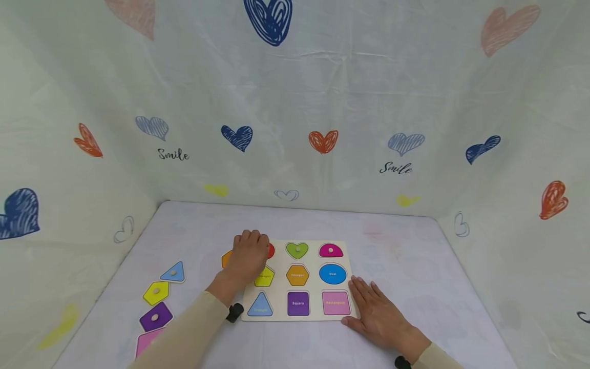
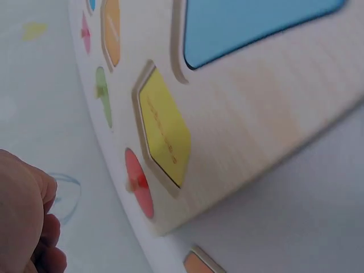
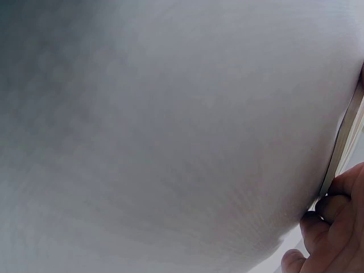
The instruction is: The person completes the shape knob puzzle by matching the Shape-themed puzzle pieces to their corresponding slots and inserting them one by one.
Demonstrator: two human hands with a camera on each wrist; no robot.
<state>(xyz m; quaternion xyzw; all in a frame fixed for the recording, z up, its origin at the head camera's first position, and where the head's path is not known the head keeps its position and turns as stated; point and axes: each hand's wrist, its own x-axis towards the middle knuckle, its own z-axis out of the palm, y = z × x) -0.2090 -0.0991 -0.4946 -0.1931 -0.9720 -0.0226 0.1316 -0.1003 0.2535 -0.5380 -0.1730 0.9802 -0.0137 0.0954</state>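
Observation:
A pale wooden shape board [image 1: 315,287] lies on the table. Near its far left corner my left hand [image 1: 249,256] hovers, partly covering the red circle piece [image 2: 140,185]; the fingers are bent and nothing shows in them. In the left wrist view, that hand is apart from the circle's knob. Seated in the far row are also a green heart piece [image 1: 297,250] and a magenta half-circle piece [image 1: 331,250]. My right hand [image 1: 382,318] rests at the board's right edge, fingers extended and touching it. The right wrist view shows its fingers against the board's side.
An orange knobbed piece [image 1: 226,259] lies left of the board. Farther left lie blue triangle [image 1: 173,272], yellow pentagon [image 1: 156,292], purple square [image 1: 155,317] and pink [image 1: 146,341] pieces, the pink one partly behind the left sleeve. Behind the table hangs a heart-printed curtain [image 1: 286,92].

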